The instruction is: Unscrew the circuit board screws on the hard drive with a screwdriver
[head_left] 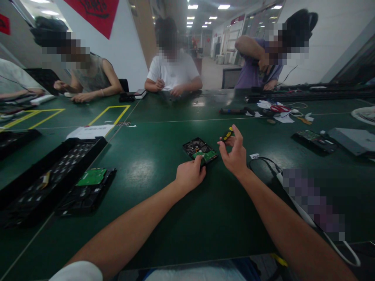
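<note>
A hard drive (195,147) lies on the green table with its round metal housing and green circuit board (208,156) facing up. My left hand (190,171) grips its near edge, thumb on top by the board. Just right of the drive, my right hand (234,152) is raised with a black-and-yellow screwdriver (227,134) pinched between thumb and fingers. The screwdriver is tilted and apart from the drive; its tip cannot be made out.
At left, another hard drive (92,189) sits beside a long black tray (55,171). A power strip (295,195) with a cable lies right. Farther right are a black device (315,141) and a grey box (354,140). Several people sit across the table (152,136).
</note>
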`<state>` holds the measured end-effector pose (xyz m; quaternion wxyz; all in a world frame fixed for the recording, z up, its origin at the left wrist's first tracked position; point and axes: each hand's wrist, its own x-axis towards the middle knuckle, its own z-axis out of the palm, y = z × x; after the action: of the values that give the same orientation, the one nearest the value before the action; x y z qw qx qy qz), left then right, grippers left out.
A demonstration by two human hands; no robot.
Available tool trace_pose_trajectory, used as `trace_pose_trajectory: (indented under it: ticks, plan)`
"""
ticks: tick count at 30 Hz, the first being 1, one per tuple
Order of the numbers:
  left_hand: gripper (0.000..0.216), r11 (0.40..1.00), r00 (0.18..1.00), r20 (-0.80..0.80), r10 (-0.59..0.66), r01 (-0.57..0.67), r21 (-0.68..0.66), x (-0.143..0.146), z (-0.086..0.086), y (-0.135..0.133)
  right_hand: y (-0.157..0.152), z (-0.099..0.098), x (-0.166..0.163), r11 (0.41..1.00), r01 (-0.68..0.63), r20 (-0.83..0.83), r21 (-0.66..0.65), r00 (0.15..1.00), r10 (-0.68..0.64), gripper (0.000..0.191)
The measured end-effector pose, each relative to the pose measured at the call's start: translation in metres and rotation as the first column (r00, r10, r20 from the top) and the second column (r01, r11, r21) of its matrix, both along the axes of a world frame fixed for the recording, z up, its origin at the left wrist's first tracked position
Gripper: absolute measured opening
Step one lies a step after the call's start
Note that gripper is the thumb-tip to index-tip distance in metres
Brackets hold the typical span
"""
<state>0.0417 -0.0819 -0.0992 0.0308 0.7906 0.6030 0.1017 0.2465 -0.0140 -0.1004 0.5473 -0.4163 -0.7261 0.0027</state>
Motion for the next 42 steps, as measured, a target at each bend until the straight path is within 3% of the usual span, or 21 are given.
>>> trace_pose_trajectory:
  ticks: [17,24,34,42]
  plan:
    - [0.047,1.000,1.000,0.008,0.004,-0.003,-0.014,-0.0003,0.0005,-0.0005,0.0009,-0.0007,-0.0025,1.000,-0.003,0.012,0.028,1.000,0.002,0.077]
    - [0.047,0.999,1.000,0.018,-0.002,0.003,-0.041,-0.0006,0.0027,-0.0010,-0.0021,0.0033,-0.0039,0.994,-0.097,-0.014,-0.054,0.995,0.096,0.068]
    - [0.046,0.999,1.000,0.012,0.006,-0.005,-0.050,0.0004,0.0043,-0.0019,0.0034,-0.0044,-0.0005,1.000,-0.029,0.018,-0.012,0.999,0.029,0.077]
    - [0.047,1.000,1.000,0.010,-0.001,0.001,-0.028,0.0001,0.0021,-0.0007,-0.0030,0.0023,-0.0025,0.990,-0.118,-0.028,-0.078,0.993,0.116,0.063]
